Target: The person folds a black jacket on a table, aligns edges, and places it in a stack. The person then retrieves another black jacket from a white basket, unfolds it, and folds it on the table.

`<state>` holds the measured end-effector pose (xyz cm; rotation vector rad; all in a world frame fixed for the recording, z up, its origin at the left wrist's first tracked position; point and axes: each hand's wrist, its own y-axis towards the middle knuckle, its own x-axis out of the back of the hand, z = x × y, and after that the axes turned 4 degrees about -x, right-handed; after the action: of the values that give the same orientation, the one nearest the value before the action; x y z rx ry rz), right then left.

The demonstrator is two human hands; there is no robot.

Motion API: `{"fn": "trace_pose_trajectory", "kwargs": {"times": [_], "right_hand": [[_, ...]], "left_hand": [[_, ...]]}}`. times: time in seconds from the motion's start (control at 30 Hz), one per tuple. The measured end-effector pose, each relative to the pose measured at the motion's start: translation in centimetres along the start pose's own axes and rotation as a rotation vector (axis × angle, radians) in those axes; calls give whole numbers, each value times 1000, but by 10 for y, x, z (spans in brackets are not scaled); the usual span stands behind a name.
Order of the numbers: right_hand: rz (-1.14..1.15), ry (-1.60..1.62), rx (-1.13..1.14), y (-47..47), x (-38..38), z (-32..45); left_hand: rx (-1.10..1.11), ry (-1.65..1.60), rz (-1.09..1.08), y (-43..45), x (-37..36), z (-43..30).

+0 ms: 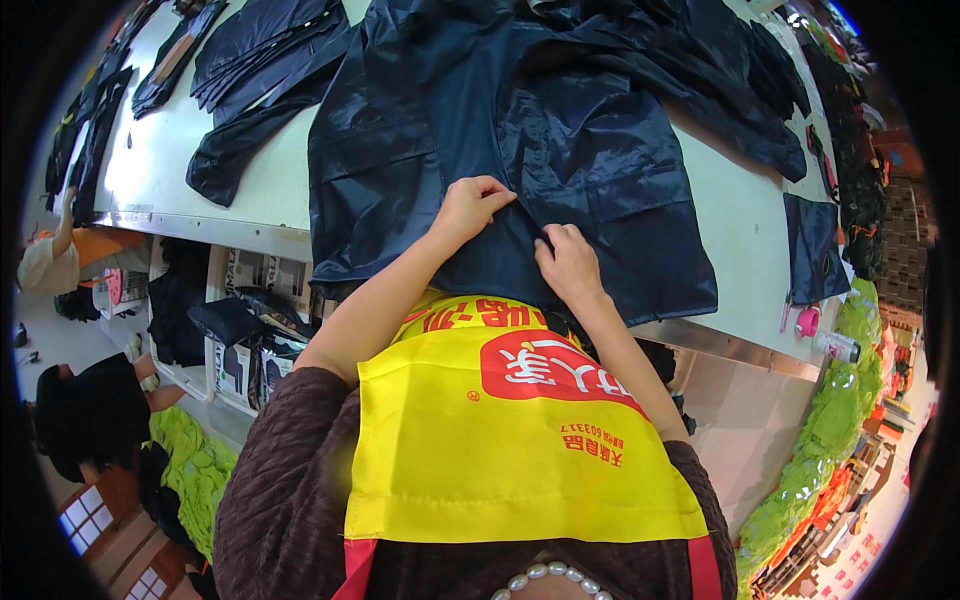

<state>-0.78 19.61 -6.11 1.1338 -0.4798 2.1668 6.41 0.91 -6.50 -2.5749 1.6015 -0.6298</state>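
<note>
A dark navy coated-fabric jacket (615, 142) lies spread over the white work table, its lower edge hanging over the near side in front of my yellow apron (480, 465). My left hand (474, 208) pinches the jacket's front edge between thumb and fingertips, near the middle. To its right and a little lower, my right hand (568, 259) has bent fingers on the same front edge; its fingertips are partly hidden, and a grip is not clear. The front edge runs between both hands. A flapped pocket (641, 199) lies beyond my right hand.
The white table (742, 262) carries stacked dark garments (262, 52) at the far left. A pink tape roll (808, 322) and a bottle (836, 347) are at the right corner. Bright green fabric (840, 420) is heaped beyond. Bins stand under the table; people are at the left.
</note>
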Motion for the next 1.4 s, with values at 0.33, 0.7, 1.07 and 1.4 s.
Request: {"fn": "trace_pose_trajectory", "kwargs": {"times": [0.33, 0.7, 1.07, 1.4], "right_hand": [[222, 962, -337, 0, 6, -54], [376, 845, -173, -23, 50, -41], [-831, -577, -530, -64, 240, -428], [-212, -689, -991, -106, 279, -537]], "left_hand": [[136, -859, -54, -36, -10, 4], [107, -1053, -91, -20, -41, -18], [-213, -174, -201, -49, -34, -19], [-225, -421, -195, -78, -38, -25]]}}
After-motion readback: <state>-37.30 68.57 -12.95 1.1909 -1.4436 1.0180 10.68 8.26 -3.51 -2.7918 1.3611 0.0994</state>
